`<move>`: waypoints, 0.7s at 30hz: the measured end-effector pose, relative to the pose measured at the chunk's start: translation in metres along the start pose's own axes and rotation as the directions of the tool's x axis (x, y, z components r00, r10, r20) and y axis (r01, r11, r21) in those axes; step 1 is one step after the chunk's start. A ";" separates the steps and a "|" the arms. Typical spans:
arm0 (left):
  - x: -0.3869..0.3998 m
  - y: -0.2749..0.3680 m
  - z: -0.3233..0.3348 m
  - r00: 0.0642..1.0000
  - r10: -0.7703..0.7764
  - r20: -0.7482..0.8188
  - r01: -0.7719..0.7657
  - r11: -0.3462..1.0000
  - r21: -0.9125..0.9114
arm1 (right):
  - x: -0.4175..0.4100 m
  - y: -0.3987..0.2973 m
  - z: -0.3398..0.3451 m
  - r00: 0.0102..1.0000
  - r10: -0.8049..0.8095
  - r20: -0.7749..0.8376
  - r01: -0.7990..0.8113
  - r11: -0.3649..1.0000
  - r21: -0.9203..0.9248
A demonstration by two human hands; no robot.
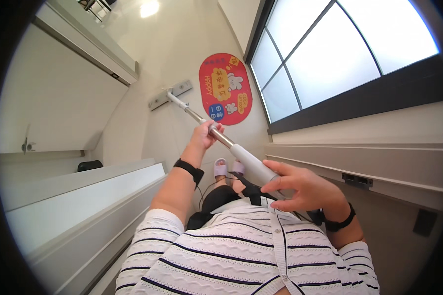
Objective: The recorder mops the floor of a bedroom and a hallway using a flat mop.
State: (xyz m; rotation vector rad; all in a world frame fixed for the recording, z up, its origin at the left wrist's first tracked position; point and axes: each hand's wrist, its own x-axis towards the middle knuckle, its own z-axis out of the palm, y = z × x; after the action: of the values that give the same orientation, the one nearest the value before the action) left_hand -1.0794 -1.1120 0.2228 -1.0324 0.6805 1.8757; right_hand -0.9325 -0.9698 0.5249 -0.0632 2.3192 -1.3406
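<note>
A flat mop with a long pole slants across the middle of the view. Its wide grey head [181, 88] lies on the pale floor. My left hand [205, 135] is closed around the metal pole [223, 138], partway down its length. Over the upper end of the grey plastic handle [253, 161] is my right hand [308, 186], its fingers spread and the handle showing between them. Whether those fingertips press on the handle is hard to tell. Just right of the mop head lies a red oval floor mat [225, 88] with printed rabbits and writing.
A dark-framed frosted glass panel [328, 55] stands along the right. On the left are a white door [62, 92] with a metal handle [27, 145] and a white ledge [96, 191]. My feet in light purple slippers [220, 167] stand below the pole. A thin black cable [206, 188] hangs by my legs.
</note>
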 end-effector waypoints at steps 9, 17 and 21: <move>0.006 0.098 0.033 0.917 0.026 0.398 -0.100 0.981 0.166 | 0.095 -0.057 -0.057 0.977 0.013 -0.214 -0.004 0.999 0.041; 0.002 0.148 0.066 0.926 -0.022 0.378 -0.070 0.971 0.229 | 0.134 -0.084 -0.089 0.959 -0.073 -0.273 0.075 0.997 -0.003; 0.005 0.154 0.065 0.938 -0.137 0.318 0.036 0.952 0.303 | 0.135 -0.085 -0.084 0.943 -0.107 -0.316 0.135 0.989 0.068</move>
State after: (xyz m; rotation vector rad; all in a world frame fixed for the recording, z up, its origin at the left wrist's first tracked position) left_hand -1.2413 -1.1333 0.2592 -0.5252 0.6713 1.7508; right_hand -1.1031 -0.9817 0.5822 0.0382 2.5446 -1.6147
